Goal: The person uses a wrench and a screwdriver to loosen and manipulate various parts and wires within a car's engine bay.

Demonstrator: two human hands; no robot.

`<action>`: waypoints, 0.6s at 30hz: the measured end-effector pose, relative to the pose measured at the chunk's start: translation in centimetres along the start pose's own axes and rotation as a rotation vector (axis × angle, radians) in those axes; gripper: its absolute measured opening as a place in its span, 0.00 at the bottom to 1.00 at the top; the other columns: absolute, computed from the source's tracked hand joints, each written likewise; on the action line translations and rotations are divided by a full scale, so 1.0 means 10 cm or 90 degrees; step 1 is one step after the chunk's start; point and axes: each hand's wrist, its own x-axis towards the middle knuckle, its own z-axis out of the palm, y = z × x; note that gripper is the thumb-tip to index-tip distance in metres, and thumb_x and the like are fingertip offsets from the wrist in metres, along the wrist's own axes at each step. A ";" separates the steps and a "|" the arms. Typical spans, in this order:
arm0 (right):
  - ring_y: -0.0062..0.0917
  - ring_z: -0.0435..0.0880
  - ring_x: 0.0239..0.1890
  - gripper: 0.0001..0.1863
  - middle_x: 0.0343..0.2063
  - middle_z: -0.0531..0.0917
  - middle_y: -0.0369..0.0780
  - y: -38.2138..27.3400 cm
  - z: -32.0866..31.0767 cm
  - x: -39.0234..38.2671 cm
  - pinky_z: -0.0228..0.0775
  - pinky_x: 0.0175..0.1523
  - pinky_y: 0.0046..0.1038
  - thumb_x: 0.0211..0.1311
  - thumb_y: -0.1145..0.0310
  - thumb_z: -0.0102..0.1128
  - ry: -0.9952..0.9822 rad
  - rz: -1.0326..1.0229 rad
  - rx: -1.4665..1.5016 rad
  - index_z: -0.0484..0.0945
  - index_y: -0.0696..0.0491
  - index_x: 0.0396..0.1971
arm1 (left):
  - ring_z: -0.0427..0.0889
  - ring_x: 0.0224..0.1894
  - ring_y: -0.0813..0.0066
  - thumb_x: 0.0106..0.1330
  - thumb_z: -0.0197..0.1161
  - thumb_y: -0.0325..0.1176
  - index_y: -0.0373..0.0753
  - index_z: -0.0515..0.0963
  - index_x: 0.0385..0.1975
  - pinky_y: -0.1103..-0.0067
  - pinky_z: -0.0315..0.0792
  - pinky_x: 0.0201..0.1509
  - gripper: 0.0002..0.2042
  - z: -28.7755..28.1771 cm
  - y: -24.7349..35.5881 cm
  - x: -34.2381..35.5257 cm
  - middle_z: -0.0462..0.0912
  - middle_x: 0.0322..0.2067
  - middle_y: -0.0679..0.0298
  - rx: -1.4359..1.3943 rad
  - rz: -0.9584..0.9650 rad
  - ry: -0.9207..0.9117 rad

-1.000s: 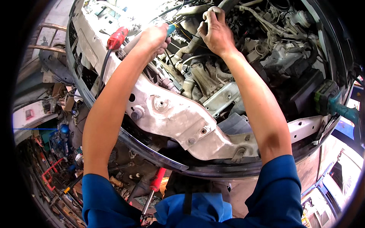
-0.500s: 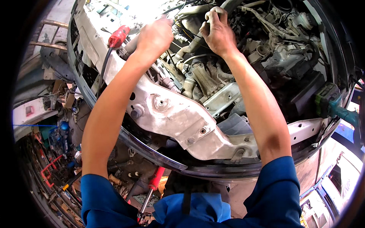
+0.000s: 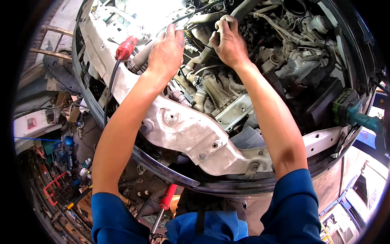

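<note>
In the head view my left hand is closed on a teal-handled tool, mostly hidden behind my fingers, over the engine bay among thin wires. To its right my right hand is closed, fingers curled at a thick dark hose; exactly what they grip is hidden. A red light or plug body on a black cable lies on the pale front crossmember, left of my left hand.
A green-and-teal cordless tool rests at the car's right front. A dark bumper edge runs along the near side. Below lie a red-handled jack or bar and scattered tools and parts; wooden rails stand at left.
My left hand has rolled over, so its back now faces up and the teal handle is mostly covered. My right hand stays curled at the hose, slightly lower in view.
</note>
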 end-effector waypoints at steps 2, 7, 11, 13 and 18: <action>0.46 0.77 0.44 0.16 0.53 0.65 0.43 -0.01 0.01 0.00 0.75 0.45 0.42 0.58 0.67 0.59 0.008 -0.006 0.002 0.66 0.48 0.44 | 0.80 0.34 0.39 0.69 0.49 0.36 0.29 0.70 0.40 0.58 0.76 0.40 0.13 -0.03 0.01 0.01 0.73 0.39 0.39 0.017 -0.021 -0.005; 0.47 0.77 0.43 0.17 0.53 0.65 0.44 -0.03 0.06 0.02 0.75 0.45 0.42 0.57 0.67 0.60 0.016 -0.013 0.008 0.66 0.48 0.45 | 0.80 0.40 0.40 0.72 0.43 0.49 0.30 0.73 0.42 0.58 0.73 0.47 0.24 -0.11 -0.14 0.24 0.79 0.35 0.38 -0.238 -0.390 -0.170; 0.47 0.77 0.43 0.18 0.53 0.65 0.44 0.05 0.07 0.04 0.75 0.44 0.42 0.57 0.68 0.60 0.034 -0.027 0.006 0.66 0.49 0.45 | 0.79 0.46 0.42 0.68 0.46 0.59 0.27 0.71 0.49 0.60 0.70 0.52 0.33 -0.22 0.07 0.18 0.80 0.36 0.36 -0.280 -0.325 -0.136; 0.47 0.77 0.44 0.18 0.52 0.65 0.44 0.02 0.08 0.04 0.75 0.45 0.42 0.56 0.68 0.60 0.031 -0.024 0.012 0.66 0.49 0.45 | 0.77 0.42 0.34 0.66 0.57 0.48 0.27 0.68 0.50 0.60 0.71 0.52 0.26 -0.06 0.03 0.05 0.77 0.41 0.40 -0.208 -0.175 -0.088; 0.48 0.76 0.45 0.17 0.52 0.65 0.45 0.00 0.05 0.05 0.75 0.46 0.43 0.57 0.67 0.60 0.018 -0.024 0.004 0.66 0.50 0.44 | 0.80 0.37 0.39 0.64 0.53 0.32 0.33 0.71 0.44 0.61 0.76 0.43 0.12 -0.02 -0.03 -0.03 0.73 0.33 0.44 0.020 0.104 0.016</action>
